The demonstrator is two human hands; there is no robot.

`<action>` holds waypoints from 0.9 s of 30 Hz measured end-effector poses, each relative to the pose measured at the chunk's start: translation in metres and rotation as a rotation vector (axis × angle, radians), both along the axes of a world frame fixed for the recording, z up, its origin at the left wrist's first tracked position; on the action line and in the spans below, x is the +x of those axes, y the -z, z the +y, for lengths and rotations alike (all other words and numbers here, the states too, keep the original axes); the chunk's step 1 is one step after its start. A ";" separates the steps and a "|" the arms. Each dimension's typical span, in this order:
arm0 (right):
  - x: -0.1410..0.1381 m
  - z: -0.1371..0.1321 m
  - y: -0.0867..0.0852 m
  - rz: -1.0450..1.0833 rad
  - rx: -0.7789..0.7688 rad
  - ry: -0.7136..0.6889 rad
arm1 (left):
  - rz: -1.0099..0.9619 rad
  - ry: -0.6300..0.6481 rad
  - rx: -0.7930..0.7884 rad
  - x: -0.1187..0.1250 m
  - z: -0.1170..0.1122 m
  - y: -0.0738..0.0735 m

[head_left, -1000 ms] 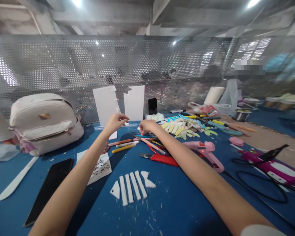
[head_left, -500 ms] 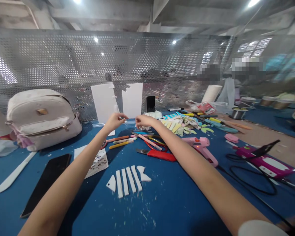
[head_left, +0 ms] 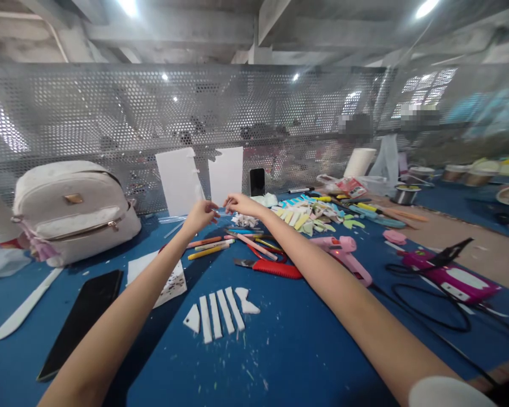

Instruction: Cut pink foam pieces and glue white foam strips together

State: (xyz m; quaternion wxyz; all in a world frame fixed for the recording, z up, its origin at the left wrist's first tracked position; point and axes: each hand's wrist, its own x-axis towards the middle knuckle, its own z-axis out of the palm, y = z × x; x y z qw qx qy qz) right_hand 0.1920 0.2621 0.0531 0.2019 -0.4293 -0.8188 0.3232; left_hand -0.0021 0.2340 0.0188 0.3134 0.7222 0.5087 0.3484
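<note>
Both my arms reach over the blue table to its far side. My left hand (head_left: 202, 215) is by the clear thin sticks (head_left: 172, 219), its fingers loosely bent and apart, with nothing seen in them. Close beside it, my right hand (head_left: 242, 204) has its fingertips drawn together over the sticks' right end; whatever they pinch is too small to make out. Nearer me lie white foam pieces laid out like a fish skeleton: a pointed head (head_left: 192, 319), several strips (head_left: 216, 315) and a notched tail (head_left: 246, 301).
Coloured pens (head_left: 211, 251), a red-handled knife (head_left: 275, 268) and a pink glue gun (head_left: 343, 257) lie mid-table. Foam scraps (head_left: 309, 217) are heaped behind. Left are a backpack (head_left: 74, 212), a black phone (head_left: 82, 316) and a white plastic knife (head_left: 27, 305). White boards (head_left: 176, 181) lean against the mesh.
My left hand has shifted slightly right and its fingers have curled. My right hand has moved a little left, its fingers stretching further toward the sticks. The view has tilted slightly.
</note>
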 end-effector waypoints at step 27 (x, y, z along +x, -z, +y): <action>-0.015 -0.032 -0.036 0.494 0.120 -0.063 | 0.185 -0.140 0.053 -0.006 0.010 0.029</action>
